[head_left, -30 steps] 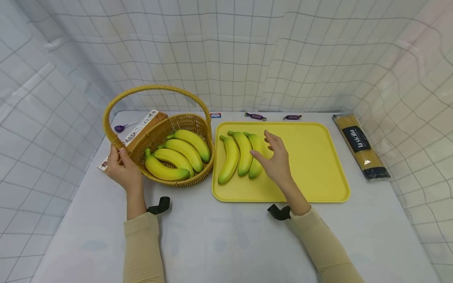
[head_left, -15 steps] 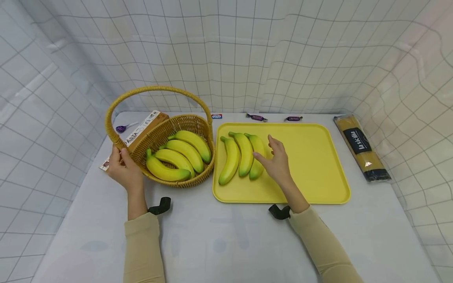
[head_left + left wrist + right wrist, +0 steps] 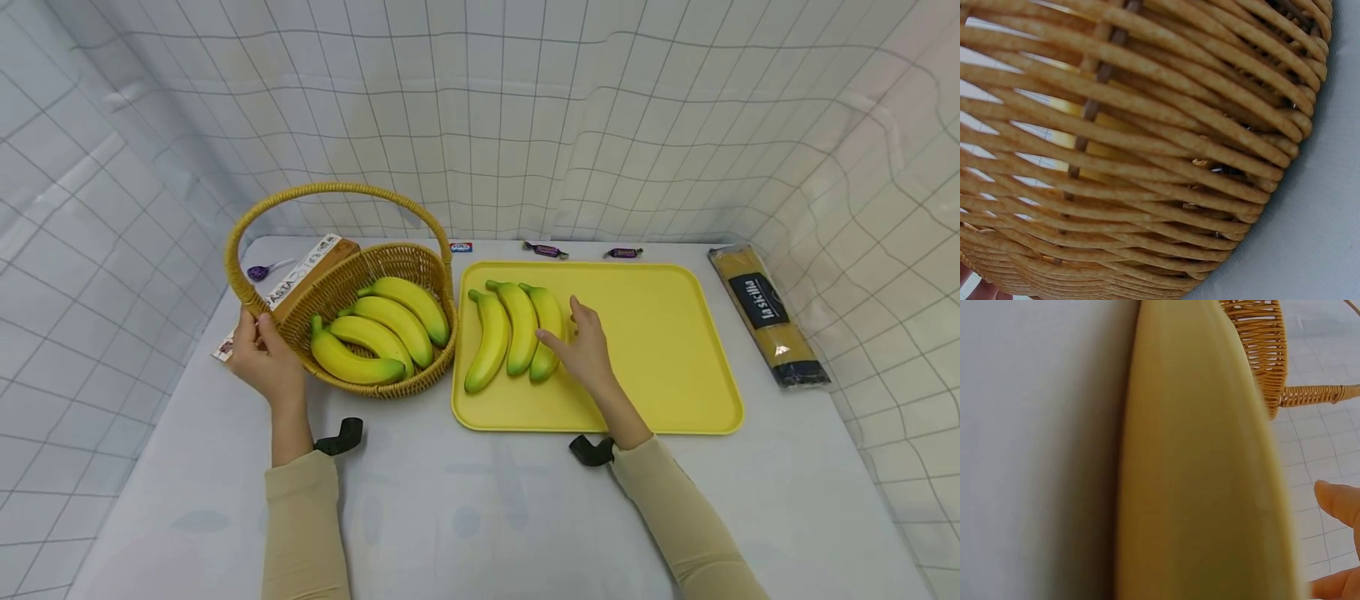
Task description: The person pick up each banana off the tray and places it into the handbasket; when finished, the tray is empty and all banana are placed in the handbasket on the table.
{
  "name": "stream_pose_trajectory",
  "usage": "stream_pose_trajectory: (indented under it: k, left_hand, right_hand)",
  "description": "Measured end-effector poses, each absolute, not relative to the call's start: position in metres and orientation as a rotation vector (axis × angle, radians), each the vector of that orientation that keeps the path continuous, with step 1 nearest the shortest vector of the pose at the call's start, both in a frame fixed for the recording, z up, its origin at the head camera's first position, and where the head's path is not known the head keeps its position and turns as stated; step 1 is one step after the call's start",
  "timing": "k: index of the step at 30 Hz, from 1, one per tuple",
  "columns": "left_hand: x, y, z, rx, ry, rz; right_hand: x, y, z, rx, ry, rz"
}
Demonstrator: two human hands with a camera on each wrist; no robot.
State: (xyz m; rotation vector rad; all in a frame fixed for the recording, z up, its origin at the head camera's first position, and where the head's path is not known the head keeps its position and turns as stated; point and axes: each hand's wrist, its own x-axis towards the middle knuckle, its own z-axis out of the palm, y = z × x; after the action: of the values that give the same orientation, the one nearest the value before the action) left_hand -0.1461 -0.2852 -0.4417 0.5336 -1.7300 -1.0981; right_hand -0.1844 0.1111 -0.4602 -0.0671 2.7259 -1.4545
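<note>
A wicker basket (image 3: 408,255) with a tall arched handle holds several bananas (image 3: 393,325). My left hand (image 3: 266,362) pinches the basket at the handle's left base; in the left wrist view the woven wall fills most of the picture, with fingertips (image 3: 984,291) at the lower left corner. Three bananas lie side by side on a yellow tray (image 3: 660,350). Close beside the rightmost banana (image 3: 550,312), my right hand (image 3: 587,350) hovers with thumb and fingers apart, holding nothing. The tray's side wall (image 3: 1197,462) looms large in the right wrist view, my thumb (image 3: 1338,500) at its right.
A pasta box (image 3: 303,273) lies behind the basket, with a purple lollipop (image 3: 258,272) to its left. Two purple wrapped candies (image 3: 546,250) and a small blue-red wrapper (image 3: 461,247) line the back edge. A spaghetti pack (image 3: 767,312) lies right of the tray.
My right hand has come slightly lower beside the rightmost banana, its fingers drawing a little nearer the thumb. The left hand keeps its hold on the basket. The bananas stay put.
</note>
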Motion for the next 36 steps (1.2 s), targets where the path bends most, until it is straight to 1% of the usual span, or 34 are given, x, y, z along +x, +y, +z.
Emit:
stream_pose_trajectory:
  k: [9,18,36]
  left_hand:
    - [-0.146,-0.287,-0.445,0.537,-1.753,-1.073]
    - [-0.147,-0.287,-0.445,0.548,-1.742,-1.088]
    - [-0.149,-0.287,-0.445,0.548,-1.743,-1.060]
  right_hand:
    - [-0.188,0.113,-0.469,-0.028,2.686,-1.465]
    - [-0.192,0.112,-0.482,-0.072,2.724,-1.444]
    - [-0.196,0.109,-0.484,-0.077,2.744,-1.401]
